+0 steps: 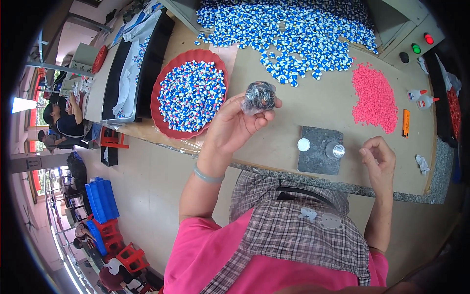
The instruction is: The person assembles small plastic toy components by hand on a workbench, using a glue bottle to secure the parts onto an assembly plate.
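My left hand is raised over the table and holds a small clear plastic bag of dark round parts at its fingertips. My right hand hovers at the table's near right with fingers curled and pinched; I cannot see anything in it. Between the hands lies a dark stone slab with a white round cap at its left edge and a small metal cylinder on it.
A red round tray of blue, white and pink small pieces stands at the left. A large heap of blue-white pieces covers the far table, a pink heap lies at the right. Two glue bottles and an orange lighter lie beyond. People sit far left.
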